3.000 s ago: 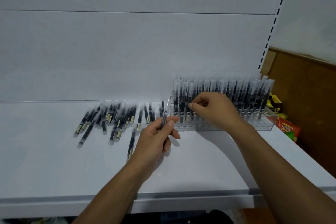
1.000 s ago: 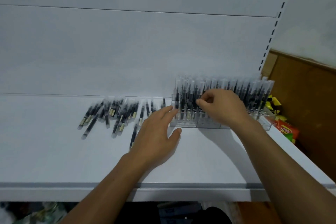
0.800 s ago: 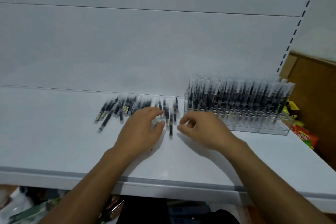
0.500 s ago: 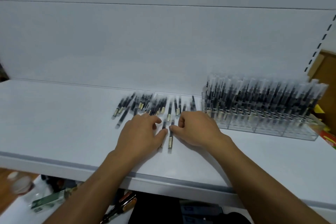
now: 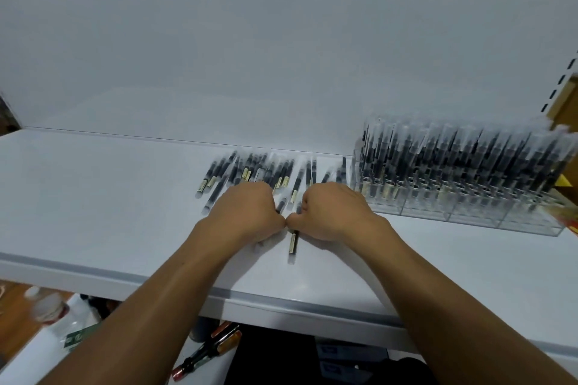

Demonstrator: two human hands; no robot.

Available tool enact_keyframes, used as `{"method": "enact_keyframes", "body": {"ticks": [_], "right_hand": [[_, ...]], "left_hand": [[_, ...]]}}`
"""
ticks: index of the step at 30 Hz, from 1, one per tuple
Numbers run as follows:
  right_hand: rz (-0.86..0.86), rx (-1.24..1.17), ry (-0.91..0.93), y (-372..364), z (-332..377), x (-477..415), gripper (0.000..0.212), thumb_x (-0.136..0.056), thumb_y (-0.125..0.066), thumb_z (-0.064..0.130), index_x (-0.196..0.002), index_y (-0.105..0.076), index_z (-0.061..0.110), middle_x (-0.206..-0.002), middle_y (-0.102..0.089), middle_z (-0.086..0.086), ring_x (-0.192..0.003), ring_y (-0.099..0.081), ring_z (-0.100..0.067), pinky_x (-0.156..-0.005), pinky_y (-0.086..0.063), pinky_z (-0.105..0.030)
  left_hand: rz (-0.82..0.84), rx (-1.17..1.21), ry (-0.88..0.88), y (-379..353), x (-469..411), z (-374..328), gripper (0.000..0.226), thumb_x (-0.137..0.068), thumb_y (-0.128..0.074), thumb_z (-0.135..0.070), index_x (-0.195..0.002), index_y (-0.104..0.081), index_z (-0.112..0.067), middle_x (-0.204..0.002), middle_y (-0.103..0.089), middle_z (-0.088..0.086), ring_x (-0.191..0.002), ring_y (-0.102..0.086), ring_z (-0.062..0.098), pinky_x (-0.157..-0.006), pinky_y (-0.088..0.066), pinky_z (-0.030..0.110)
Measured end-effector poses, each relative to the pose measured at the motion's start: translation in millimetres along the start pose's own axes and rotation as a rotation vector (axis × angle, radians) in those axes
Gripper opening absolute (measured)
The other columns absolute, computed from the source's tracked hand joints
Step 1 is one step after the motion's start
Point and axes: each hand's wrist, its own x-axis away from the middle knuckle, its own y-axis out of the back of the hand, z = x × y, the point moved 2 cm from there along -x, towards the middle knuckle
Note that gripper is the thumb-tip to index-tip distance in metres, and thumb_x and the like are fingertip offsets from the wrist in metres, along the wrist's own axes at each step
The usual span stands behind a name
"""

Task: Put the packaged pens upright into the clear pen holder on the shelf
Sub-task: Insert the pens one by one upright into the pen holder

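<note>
I count two hands, my left hand and my right hand, side by side at mid-frame. There is one shelf and, at the right of the frame, one clear pen holder. The upright pens in it run to several dozen, but blur stops me from counting them exactly. The loose packaged pens lying flat above my knuckles number roughly twenty, and they overlap too much for a firm figure. One single pen lies just below my thumbs. At the lower left there is one bottle and what look like two screwdrivers.
</note>
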Motion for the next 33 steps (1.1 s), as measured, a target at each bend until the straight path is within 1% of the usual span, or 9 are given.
{"method": "enact_keyframes", "body": {"ticks": [5, 8, 10, 14, 18, 21, 24, 28, 33], "right_hand": [[0.057, 0.007, 0.004, 5, 4, 1, 0.041, -0.081, -0.064, 0.038, -0.053, -0.044, 0.016, -0.055, -0.046, 0.002, -0.055, -0.045, -0.014, -0.052, -0.031, -0.026], [0.095, -0.101, -0.022, 4, -3, 2, 0.04, -0.078, -0.063, 0.036, -0.051, -0.043, 0.015, -0.053, -0.045, 0.0, -0.054, -0.045, -0.018, -0.053, -0.034, -0.026], [0.073, -0.213, -0.049, 5, -10, 4, 0.035, -0.079, -0.062, 0.037, -0.057, -0.048, 0.014, -0.057, -0.049, -0.003, -0.056, -0.046, -0.02, -0.056, -0.036, -0.027], [-0.078, -0.408, -0.072, 21, -28, 15, 0.024, -0.081, -0.064, 0.035, -0.075, -0.063, 0.012, -0.075, -0.068, -0.002, -0.069, -0.06, -0.02, -0.066, -0.05, -0.033], [-0.187, -0.583, -0.084, 43, -52, 34, 0.014, -0.083, -0.069, 0.03, -0.076, -0.063, 0.02, -0.064, -0.061, 0.008, -0.063, -0.061, -0.009, -0.066, -0.053, -0.032], [-0.315, -0.698, -0.114, 59, -76, 46, 0.011, -0.085, -0.07, 0.025, -0.079, -0.064, 0.018, -0.068, -0.067, -0.001, -0.066, -0.069, -0.014, -0.062, -0.054, -0.027], [-0.493, -0.782, -0.15, 75, -101, 54, 0.009, -0.087, -0.07, 0.019, -0.081, -0.063, 0.018, -0.066, -0.065, 0.001, -0.066, -0.067, -0.017, -0.064, -0.054, -0.029], [-0.668, -0.804, -0.194, 90, -130, 58, 0.008, -0.09, -0.067, 0.018, -0.089, -0.06, 0.021, -0.078, -0.066, -0.003, -0.079, -0.072, -0.02, -0.076, -0.06, -0.044], [-0.7, -0.735, -0.235, 91, -148, 49, 0.009, -0.09, -0.067, 0.025, -0.087, -0.059, 0.024, -0.083, -0.069, -0.005, -0.084, -0.071, -0.024, -0.073, -0.059, -0.049]], "left_hand": [[-0.027, 0.156, 0.014, 4, 6, 7, 0.019, -0.078, -0.066, -0.027, -0.082, -0.071, -0.009, -0.082, -0.072, 0.008, -0.078, -0.067, 0.019, -0.061, -0.05, 0.028], [-0.043, 0.315, 0.014, 5, 8, 9, 0.018, -0.08, -0.066, -0.027, -0.087, -0.067, -0.01, -0.083, -0.071, 0.006, -0.081, -0.067, 0.02, -0.076, -0.055, 0.038], [-0.06, 0.443, -0.003, 5, 9, 9, 0.012, -0.08, -0.067, -0.026, -0.085, -0.065, -0.016, -0.076, -0.067, -0.001, -0.075, -0.064, 0.018, -0.08, -0.056, 0.041], [-0.071, 0.753, -0.062, 1, 11, -1, 0.007, -0.082, -0.065, -0.019, -0.089, -0.063, -0.02, -0.065, -0.056, -0.008, -0.063, -0.057, 0.012, -0.079, -0.055, 0.044], [-0.094, 0.91, -0.12, -4, 15, -21, 0.011, -0.085, -0.064, -0.018, -0.095, -0.063, -0.023, -0.07, -0.062, -0.014, -0.07, -0.064, 0.01, -0.078, -0.057, 0.037], [-0.089, 1.052, -0.148, -11, 18, -43, 0.01, -0.09, -0.061, -0.013, -0.098, -0.061, -0.018, -0.084, -0.064, 0.001, -0.073, -0.069, 0.012, -0.073, -0.056, 0.031], [-0.085, 1.169, -0.174, -22, 19, -64, 0.009, -0.093, -0.057, -0.007, -0.096, -0.059, -0.015, -0.089, -0.062, 0.011, -0.062, -0.065, 0.008, -0.059, -0.054, 0.021], [-0.085, 1.306, -0.16, -34, 20, -83, 0.013, -0.094, -0.054, -0.003, -0.099, -0.061, -0.014, -0.08, -0.061, 0.006, -0.053, -0.053, 0.006, -0.049, -0.043, 0.016], [-0.069, 1.402, -0.199, -39, 24, -85, 0.015, -0.096, -0.051, -0.001, -0.102, -0.063, -0.008, -0.072, -0.062, 0.004, -0.05, -0.05, 0.008, -0.046, -0.04, 0.015]]}}
